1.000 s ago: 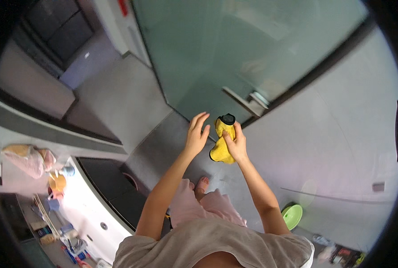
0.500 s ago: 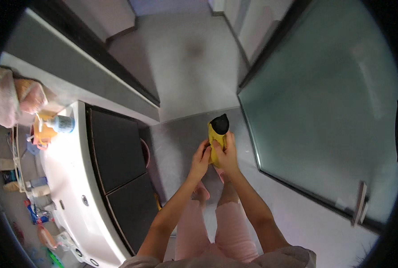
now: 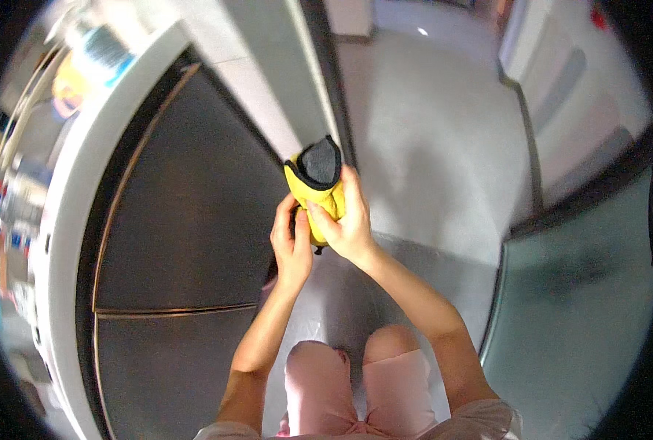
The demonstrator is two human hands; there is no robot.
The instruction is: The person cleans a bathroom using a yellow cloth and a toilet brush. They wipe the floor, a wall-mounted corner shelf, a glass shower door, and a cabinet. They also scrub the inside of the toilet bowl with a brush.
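Note:
A yellow cloth (image 3: 328,196) with a grey side and black edging is bunched or rolled up in front of me, its grey face showing at the top. My left hand (image 3: 291,246) is closed on its lower left part. On the other side, my right hand (image 3: 351,226) grips it with the thumb laid across the yellow front and the fingers behind. A small dark tab sticks out below the cloth. Most of the fingertips behind the cloth are hidden.
At left stands a dark cabinet (image 3: 187,198) under a white washbasin counter (image 3: 70,213), with blurred bottles and toiletries along it. A wall end and dark door frame (image 3: 326,81) rise just beyond the cloth. A frosted glass door (image 3: 583,315) is at right; grey floor (image 3: 436,154) stretches ahead.
My view has turned left toward the cabinet. Both hands have lifted the cloth nearer to me, and its grey face now shows in the top opening.

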